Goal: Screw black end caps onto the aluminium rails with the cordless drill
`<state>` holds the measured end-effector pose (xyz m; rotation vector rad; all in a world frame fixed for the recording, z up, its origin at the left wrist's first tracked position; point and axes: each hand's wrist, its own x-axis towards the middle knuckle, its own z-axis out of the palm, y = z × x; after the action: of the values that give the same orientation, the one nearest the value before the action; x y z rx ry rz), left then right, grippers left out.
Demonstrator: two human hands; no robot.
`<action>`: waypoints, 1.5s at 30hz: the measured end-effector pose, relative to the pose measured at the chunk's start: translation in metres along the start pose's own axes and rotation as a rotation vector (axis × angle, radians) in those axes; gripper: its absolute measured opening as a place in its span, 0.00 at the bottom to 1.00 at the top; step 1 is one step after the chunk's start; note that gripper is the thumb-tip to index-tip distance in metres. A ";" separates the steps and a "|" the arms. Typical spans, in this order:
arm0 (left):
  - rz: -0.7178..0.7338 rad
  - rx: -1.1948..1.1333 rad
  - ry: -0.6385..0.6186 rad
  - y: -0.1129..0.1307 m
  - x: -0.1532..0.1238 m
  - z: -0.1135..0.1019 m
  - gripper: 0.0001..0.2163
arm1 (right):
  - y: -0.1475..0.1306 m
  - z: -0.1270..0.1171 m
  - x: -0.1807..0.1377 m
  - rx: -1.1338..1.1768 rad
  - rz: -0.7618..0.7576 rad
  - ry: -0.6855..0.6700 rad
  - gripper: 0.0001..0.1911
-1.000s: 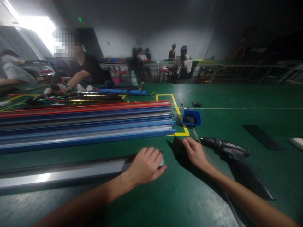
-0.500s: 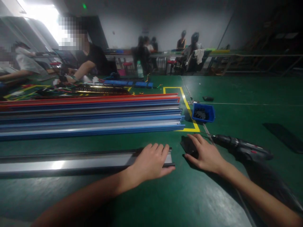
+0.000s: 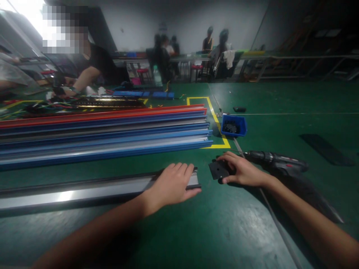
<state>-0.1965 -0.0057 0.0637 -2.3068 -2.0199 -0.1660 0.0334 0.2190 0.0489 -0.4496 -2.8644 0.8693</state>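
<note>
While the left hand (image 3: pixel 169 185) clasps the channel (image 3: pixel 84 194), the right hand (image 3: pixel 244 170) pinches a black plate (image 3: pixel 214 172)

Seen from the head view, the only one, the silver channel with dark edges lies along the near side of the green table (image 3: pixel 168 239), its open end to the right. The left hand is palm down across it near that end, fingers over the far edge, thumb along the near one. The right hand is closed on the right part of the plate between thumb and fingers; the plate is just beside the channel's end, apart from it, and whether it touches the table I cannot tell.

The channel looks stiff, probably metal, and its smooth, shiny face may slide under a flat palm, so the two raised edges seem the better hold; its length should make it awkward from one end. The plate is likely light and rigid, best pinched by its rim.

Counted: one silver channel, one held plate with one clear hole, one drill (image 3: pixel 280 160), one blue bin (image 3: pixel 245 127), one dark slab (image 3: pixel 325 149) at the right and one small black object (image 3: pixel 239 109) beyond the bin. The pieces in the bin are too small to number. Behind the channel lie one red-edged profile (image 3: pixel 168 112) and several blue profiles (image 3: pixel 168 147), packed too closely for a sure count.
</note>
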 end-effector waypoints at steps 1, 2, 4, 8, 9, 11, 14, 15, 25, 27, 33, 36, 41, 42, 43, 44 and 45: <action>-0.002 -0.009 0.000 0.000 0.000 0.000 0.33 | 0.001 0.000 0.000 0.053 0.001 0.012 0.37; -0.003 -0.014 0.001 0.000 0.000 0.000 0.32 | 0.002 0.001 -0.001 0.122 0.005 0.027 0.36; -0.004 -0.018 0.006 0.000 0.000 0.000 0.32 | 0.002 0.002 -0.001 0.291 0.023 0.060 0.35; 0.001 -0.019 0.017 0.000 0.000 0.000 0.33 | 0.000 0.005 -0.001 0.431 0.051 0.081 0.31; 0.003 -0.020 0.016 0.000 0.001 0.000 0.33 | -0.001 0.006 -0.001 0.368 0.045 0.085 0.31; 0.003 -0.019 0.010 0.000 0.001 0.001 0.33 | -0.004 0.010 -0.001 0.188 0.035 0.098 0.31; -0.001 -0.024 0.007 0.000 0.001 0.002 0.33 | -0.006 0.014 -0.001 0.099 0.052 0.133 0.32; -0.002 -0.030 0.007 -0.001 0.001 0.002 0.33 | -0.007 0.015 -0.001 0.158 0.067 0.143 0.31; -0.010 -0.082 -0.007 -0.001 0.000 0.000 0.32 | 0.002 0.011 0.000 0.570 0.236 0.287 0.26; -0.010 -0.089 -0.017 -0.002 0.000 0.000 0.32 | 0.004 0.012 -0.001 0.545 0.237 0.330 0.25; -0.010 -0.059 -0.027 -0.001 0.000 0.001 0.33 | -0.002 0.019 0.003 0.699 0.194 0.443 0.28; -0.010 -0.062 -0.028 -0.001 -0.001 0.000 0.33 | -0.002 0.022 0.006 0.771 0.213 0.448 0.29; 0.000 -0.116 -0.045 -0.005 0.000 -0.001 0.34 | -0.001 0.023 0.004 0.800 0.276 0.382 0.31; 0.002 -0.130 -0.046 -0.006 0.001 -0.002 0.33 | -0.002 0.022 0.003 0.779 0.291 0.367 0.33; 0.003 -0.145 -0.048 -0.007 0.001 -0.002 0.33 | -0.004 0.021 0.002 0.751 0.302 0.356 0.35; 0.005 -0.160 -0.051 -0.009 0.002 -0.002 0.33 | -0.007 0.020 0.001 0.720 0.308 0.350 0.38; 0.008 -0.174 -0.056 -0.009 0.002 -0.003 0.32 | -0.009 0.019 0.000 0.688 0.310 0.352 0.40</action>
<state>-0.2056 -0.0024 0.0669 -2.4467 -2.1005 -0.2911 0.0273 0.2018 0.0387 -0.8506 -2.0364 1.5516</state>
